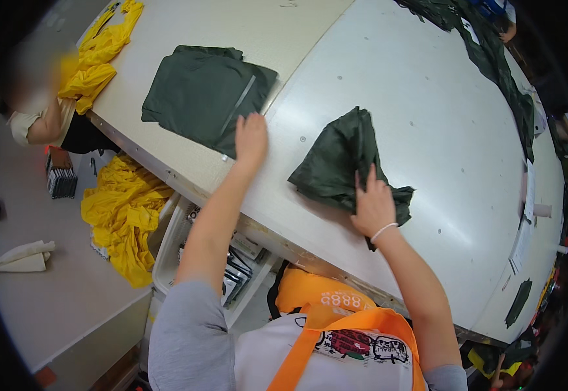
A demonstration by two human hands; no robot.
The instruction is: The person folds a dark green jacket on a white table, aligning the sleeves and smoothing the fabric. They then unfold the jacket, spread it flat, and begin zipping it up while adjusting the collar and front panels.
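Head view: we see left hand (251, 140) at lower right edge of folded green cloth (192, 91), upper left of frame; fingers slightly bent, close together, grip we cannot tell. Right hand (374, 205) touches crumpled green cloth (334, 156), right of centre; fingers partly extended, hold unclear to us. Yellow cloth (121, 212) heaped at left.

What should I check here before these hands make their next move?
1. Left hand touching the folded dark-green cloth: ok, at its edge.
2. Right hand touching the crumpled dark-green cloth: ok.
3. Crumpled cloth lying flat: not ok, it is bunched up.
4. The two cloths apart on the worktable: ok, bare surface between them.
5. Underside of the folded cloth smooth: cannot tell, hidden.
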